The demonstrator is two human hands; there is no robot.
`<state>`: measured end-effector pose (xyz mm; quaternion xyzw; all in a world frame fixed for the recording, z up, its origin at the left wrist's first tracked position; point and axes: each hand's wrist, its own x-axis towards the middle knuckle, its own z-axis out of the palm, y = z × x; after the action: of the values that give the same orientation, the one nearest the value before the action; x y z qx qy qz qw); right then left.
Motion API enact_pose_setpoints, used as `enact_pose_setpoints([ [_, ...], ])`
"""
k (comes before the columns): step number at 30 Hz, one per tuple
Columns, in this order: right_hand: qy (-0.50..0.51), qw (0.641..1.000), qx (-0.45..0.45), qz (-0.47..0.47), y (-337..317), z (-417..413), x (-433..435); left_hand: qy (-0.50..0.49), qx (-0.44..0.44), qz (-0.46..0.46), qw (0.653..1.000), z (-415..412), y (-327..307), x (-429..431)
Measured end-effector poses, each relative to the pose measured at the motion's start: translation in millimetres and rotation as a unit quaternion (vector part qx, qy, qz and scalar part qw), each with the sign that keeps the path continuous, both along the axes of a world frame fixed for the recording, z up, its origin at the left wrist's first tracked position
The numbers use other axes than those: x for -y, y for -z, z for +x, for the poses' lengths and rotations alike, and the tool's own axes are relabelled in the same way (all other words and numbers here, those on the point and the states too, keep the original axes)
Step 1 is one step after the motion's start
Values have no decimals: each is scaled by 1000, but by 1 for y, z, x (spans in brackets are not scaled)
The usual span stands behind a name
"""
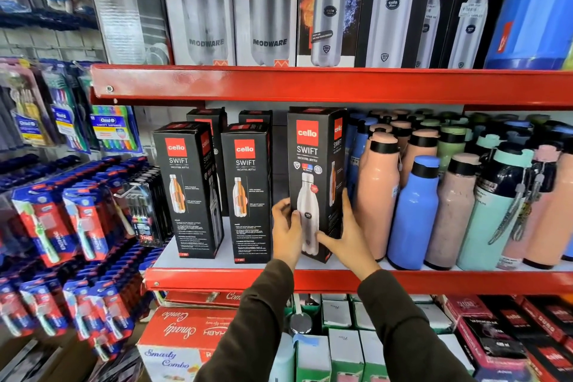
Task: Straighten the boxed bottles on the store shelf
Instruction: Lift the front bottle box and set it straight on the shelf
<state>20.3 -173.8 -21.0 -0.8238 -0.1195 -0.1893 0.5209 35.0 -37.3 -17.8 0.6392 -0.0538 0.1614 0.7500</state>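
- Holding the rightmost boxed bottle (316, 177) with both hands in the head view, you have your left hand (286, 234) curled round its lower left edge and your right hand (347, 239) spread against its lower right side and front, so both are gripping the one box
- The box stands near the front edge of the shelf (310, 281), between the middle boxed bottle (246, 192) and the loose peach bottle (376, 192); it looks turned a little, its right side panel showing
- Pushing it rightward risks knocking that peach bottle, which stands just beside your right fingers; the loose bottles behind are crowded and could topple in a row
- Pulling the base forward could tip this tall, narrow box off the front edge, since you hold it low
- The box is black card with a red logo panel and a pictured steel bottle; it reads taller than the left boxed bottle (189, 189) and the middle one
- More black boxes stand behind, towards the back of the shelf, partly hidden
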Motion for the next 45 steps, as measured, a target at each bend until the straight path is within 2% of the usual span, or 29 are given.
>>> enact_pose_setpoints([
  [10,17,1000,-23,13,16,7,-5,-56,47,179,981,0,14,-4],
  [18,31,999,-34,-12,24,13,-6,-83,7,181,980,0,21,0],
  [36,48,997,-20,-54,27,23,-7,-90,4,176,980,0,22,-1],
  [45,122,992,-5,9,36,11,-16,-60,-11,129,990,-15,19,-6],
])
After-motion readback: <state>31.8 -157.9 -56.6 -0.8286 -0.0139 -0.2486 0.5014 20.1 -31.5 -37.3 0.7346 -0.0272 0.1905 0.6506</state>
